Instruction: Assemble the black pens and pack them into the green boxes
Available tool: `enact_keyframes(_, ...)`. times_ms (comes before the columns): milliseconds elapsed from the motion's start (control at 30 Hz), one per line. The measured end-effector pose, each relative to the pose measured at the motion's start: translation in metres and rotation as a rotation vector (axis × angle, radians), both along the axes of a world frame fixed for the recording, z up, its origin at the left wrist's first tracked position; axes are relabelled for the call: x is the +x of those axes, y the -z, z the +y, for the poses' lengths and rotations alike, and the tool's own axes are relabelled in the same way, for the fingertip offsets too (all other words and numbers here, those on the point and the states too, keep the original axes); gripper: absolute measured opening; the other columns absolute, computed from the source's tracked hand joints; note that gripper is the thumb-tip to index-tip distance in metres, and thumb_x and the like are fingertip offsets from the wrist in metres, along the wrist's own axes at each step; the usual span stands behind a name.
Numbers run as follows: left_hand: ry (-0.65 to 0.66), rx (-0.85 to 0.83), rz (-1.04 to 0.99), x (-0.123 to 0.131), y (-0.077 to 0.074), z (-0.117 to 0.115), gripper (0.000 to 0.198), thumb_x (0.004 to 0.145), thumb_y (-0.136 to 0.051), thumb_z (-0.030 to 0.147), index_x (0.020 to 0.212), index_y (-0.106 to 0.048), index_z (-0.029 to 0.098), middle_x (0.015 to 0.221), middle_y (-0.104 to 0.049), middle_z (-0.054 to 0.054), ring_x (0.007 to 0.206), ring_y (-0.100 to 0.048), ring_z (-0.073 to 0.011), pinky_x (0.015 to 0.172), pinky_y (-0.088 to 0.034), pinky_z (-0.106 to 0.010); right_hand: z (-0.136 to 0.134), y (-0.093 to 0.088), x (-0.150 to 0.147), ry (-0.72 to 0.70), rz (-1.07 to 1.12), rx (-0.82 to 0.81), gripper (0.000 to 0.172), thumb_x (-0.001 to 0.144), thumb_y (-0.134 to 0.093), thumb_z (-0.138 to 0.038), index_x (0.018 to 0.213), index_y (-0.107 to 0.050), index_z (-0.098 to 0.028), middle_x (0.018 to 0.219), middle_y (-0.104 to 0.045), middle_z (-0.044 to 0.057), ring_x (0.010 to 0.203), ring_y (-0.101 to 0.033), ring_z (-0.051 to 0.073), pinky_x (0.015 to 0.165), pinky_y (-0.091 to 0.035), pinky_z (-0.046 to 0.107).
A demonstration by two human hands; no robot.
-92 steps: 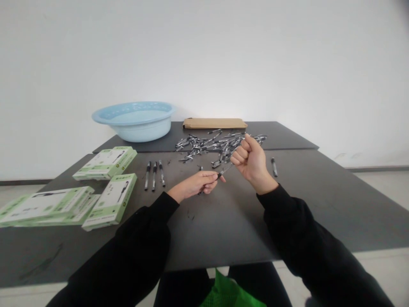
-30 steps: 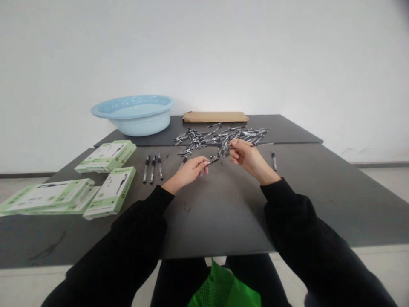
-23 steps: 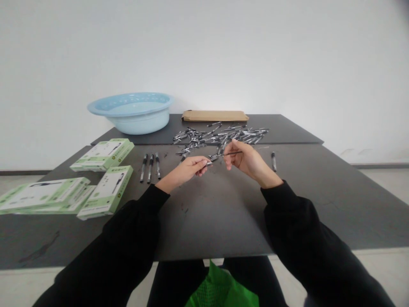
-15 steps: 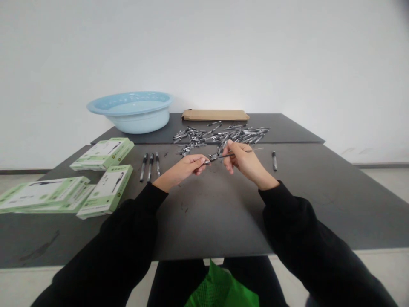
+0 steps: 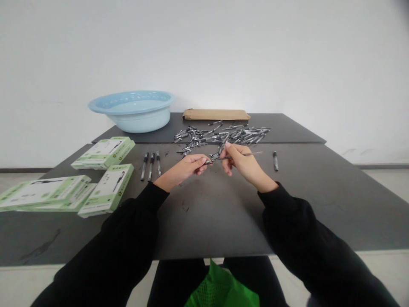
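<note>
My left hand [image 5: 191, 165] is closed, thumb on top, pinching a short dark pen part [image 5: 208, 162] whose far end is under the fingers. Between the fingers of my right hand [image 5: 242, 163] is a thin pen refill [image 5: 256, 153], its pale tail sticking out to the right. The refill's left end reaches the part in my left hand; whether it sits inside cannot be made out. Behind both hands lies a loose pile of pens and pen parts [image 5: 246, 135]. Three pens [image 5: 151, 166] stand in a row left of my left hand, and one pen [image 5: 275, 161] lies to the right.
Green-and-white pen boxes [image 5: 107, 189] lie on the left of the dark table [image 5: 211, 221], some stacked [image 5: 102, 152]. A light blue basin [image 5: 140, 121] stands at the back left. A flat brown cardboard piece [image 5: 215, 114] lies by the wall.
My right hand has shifted slightly left, bringing the refill's end up to the part in my left hand. The left hand is nearly still.
</note>
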State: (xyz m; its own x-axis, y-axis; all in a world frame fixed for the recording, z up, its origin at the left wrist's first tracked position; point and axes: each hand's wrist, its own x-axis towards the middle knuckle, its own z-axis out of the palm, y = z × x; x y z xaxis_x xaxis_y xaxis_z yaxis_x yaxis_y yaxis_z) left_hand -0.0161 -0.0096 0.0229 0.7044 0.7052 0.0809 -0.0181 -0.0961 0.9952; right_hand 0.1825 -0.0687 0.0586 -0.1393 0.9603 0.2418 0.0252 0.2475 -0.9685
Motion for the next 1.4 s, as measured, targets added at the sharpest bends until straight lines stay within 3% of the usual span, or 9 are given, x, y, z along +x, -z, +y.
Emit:
enact_keyframes(267,0.048,0.055,0.014,0.0,0.004,0.002,0.038,0.088,-0.056,0.052,0.082,-0.057,0.015,0.061,-0.045,0.004,0.054,-0.039,-0.009,0.055,-0.031,-0.023,0.0,0.001,0.0,-0.026,-0.019,0.001,0.044,0.09,-0.05,-0.059,0.072,-0.055,-0.019,0.043,-0.059,-0.001,0.032,-0.049,0.01,0.04,-0.034,0.023)
enact_keyframes(567,0.0,0.116,0.08,0.001,-0.005,-0.004,0.042,0.088,-0.054,0.056,0.071,-0.051,0.017,0.06,-0.045,0.003,0.055,-0.038,-0.0098,0.055,-0.033,-0.024,0.005,0.01,-0.004,-0.056,0.033,-0.068,0.044,0.087,-0.054,-0.061,0.073,-0.057,-0.019,0.044,-0.059,-0.002,0.033,-0.049,0.011,0.038,-0.036,0.023)
enact_keyframes(867,0.014,-0.027,-0.006,0.0,-0.004,0.0,0.034,0.085,-0.06,0.049,0.079,-0.057,0.015,0.058,-0.042,0.004,0.052,-0.038,-0.009,0.052,-0.029,-0.024,0.017,0.033,-0.006,-0.023,0.346,-0.203,0.04,0.085,-0.057,-0.058,0.071,-0.054,-0.021,0.038,-0.047,-0.007,0.032,-0.036,0.008,0.041,-0.029,0.023)
enact_keyframes(1133,-0.085,0.037,0.092,-0.006,-0.007,0.004,0.032,0.084,-0.059,0.044,0.093,-0.062,0.013,0.058,-0.039,0.006,0.052,-0.037,-0.0089,0.052,-0.029,-0.024,0.019,0.034,-0.004,-0.013,0.406,-0.196,0.037,0.084,-0.061,-0.054,0.071,-0.055,-0.021,0.037,-0.047,-0.007,0.033,-0.035,0.008,0.042,-0.027,0.023)
enact_keyframes(1233,-0.156,0.137,0.166,-0.008,-0.01,0.006,0.03,0.084,-0.058,0.042,0.098,-0.06,0.015,0.057,-0.043,0.006,0.05,-0.038,-0.0092,0.052,-0.031,-0.023,0.021,0.033,-0.001,0.021,0.4,-0.18,0.036,0.084,-0.061,-0.054,0.071,-0.055,-0.02,0.039,-0.047,-0.007,0.033,-0.035,0.008,0.041,-0.026,0.023)
enact_keyframes(1400,-0.335,0.475,0.383,-0.013,-0.016,0.007,0.025,0.085,-0.056,0.04,0.081,-0.064,0.016,0.074,-0.065,-0.002,0.065,-0.056,-0.0139,0.062,-0.04,-0.025,0.025,0.035,0.005,0.073,0.324,-0.181,0.037,0.083,-0.06,-0.055,0.072,-0.054,-0.02,0.042,-0.048,-0.007,0.034,-0.038,0.008,0.039,-0.026,0.022)
